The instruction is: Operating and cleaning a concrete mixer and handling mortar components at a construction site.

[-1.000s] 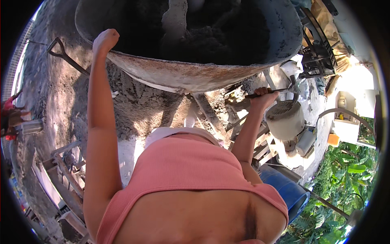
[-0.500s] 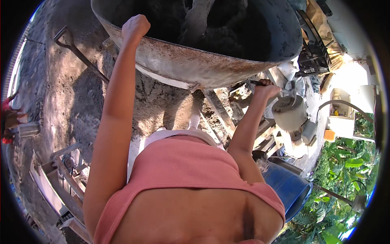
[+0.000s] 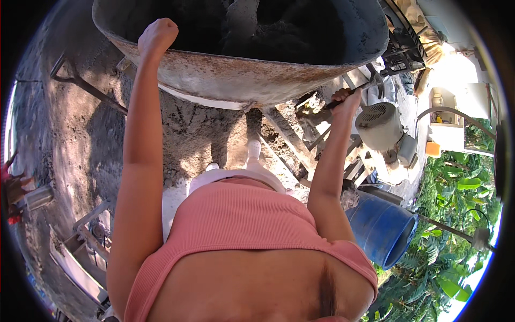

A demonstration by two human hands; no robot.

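A big rusty, cement-smeared drum (image 3: 230,78) with a dark inside fills the top of the view, and a grey lump of material clings within it. My left hand (image 3: 159,36) is closed over the near rim at the drum's left. Below the drum's right end, my right hand (image 3: 346,98) is wrapped round the handle of a claw hammer (image 3: 377,81). The hammer's metal head points up and right, apart from the drum wall.
A long-handled tool (image 3: 88,87) stands at left. To the right are a grey bucket with holes (image 3: 380,124), a blue barrel (image 3: 375,222) and an orange container (image 3: 433,149). Wooden boards (image 3: 289,138) lie under the drum. Someone else's hand (image 3: 16,188) shows at far left.
My right hand has lifted the hammer, its head now higher beside the drum. My left hand stays on the rim. The whole view has shifted slightly.
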